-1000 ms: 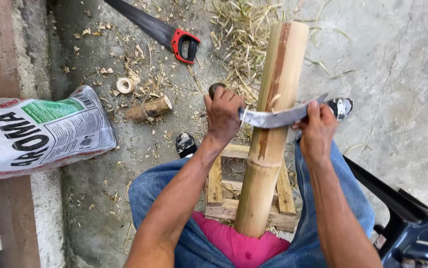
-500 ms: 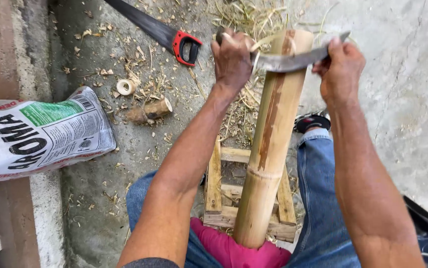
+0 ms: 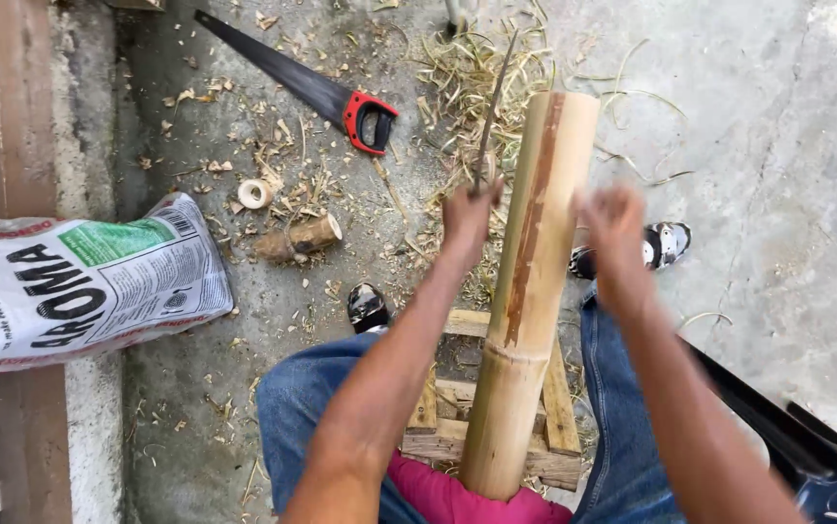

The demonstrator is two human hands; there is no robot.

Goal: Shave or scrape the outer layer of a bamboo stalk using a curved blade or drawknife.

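The left hand [image 3: 469, 215] is gripping a thin curved blade [image 3: 492, 107], fingers wrapped around its handle, beside the tall yellow-green bamboo pole [image 3: 533, 281] (propped on a wooden frame [image 3: 559, 412]); the right hand [image 3: 614, 225] is blurred, fingers indiscernible.

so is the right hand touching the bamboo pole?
Apart. The head view shows the right hand blurred beside the bamboo pole, with a strip of ground visible between them near the pole's upper end.
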